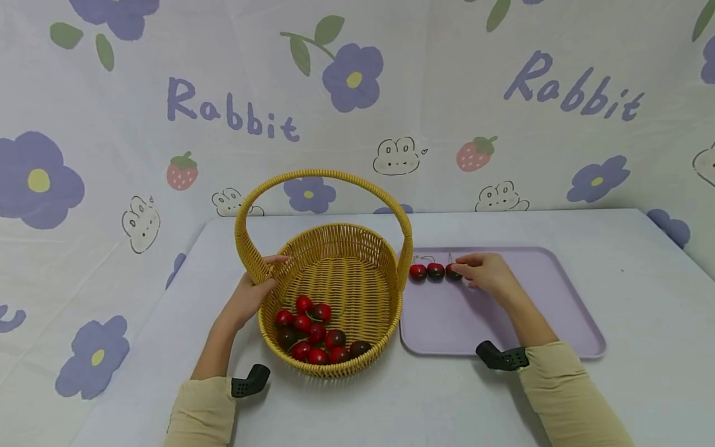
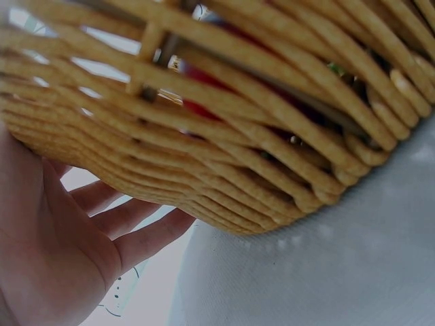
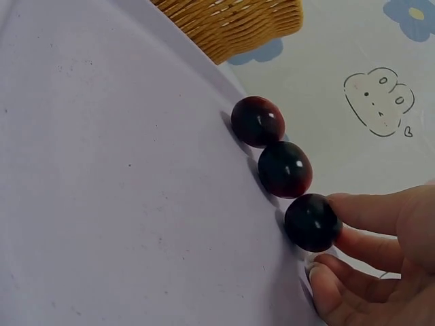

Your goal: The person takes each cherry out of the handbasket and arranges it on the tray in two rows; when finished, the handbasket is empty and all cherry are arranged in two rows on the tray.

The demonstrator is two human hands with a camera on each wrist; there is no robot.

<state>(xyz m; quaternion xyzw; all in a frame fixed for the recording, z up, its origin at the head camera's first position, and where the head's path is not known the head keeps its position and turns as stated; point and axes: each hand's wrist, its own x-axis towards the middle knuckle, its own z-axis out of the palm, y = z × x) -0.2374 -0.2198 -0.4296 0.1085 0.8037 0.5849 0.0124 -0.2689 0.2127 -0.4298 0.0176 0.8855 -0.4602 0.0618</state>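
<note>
A round yellow wicker basket [image 1: 357, 273] with a tall arched handle stands on the table, several dark red cherries [image 1: 317, 333] heaped in its near left part. At its left side my left hand [image 1: 248, 298] grips the rim by the foot of the handle; the left wrist view shows the fingers [image 2: 146, 234] along the outside of the weave. Three cherries lie in a row touching one another on the lilac tray [image 1: 503, 310], near its far left corner. My right hand [image 1: 491, 276] pinches the rightmost cherry [image 3: 312, 223] between thumb and fingers. Stems stick up behind the row.
The tray lies right beside the basket, its low rim close to the basket wall. A white cloth covers the table [image 1: 357, 410], and a printed curtain [image 1: 436, 81] hangs behind. Black camera mounts [image 1: 250, 381] sit at both wrists.
</note>
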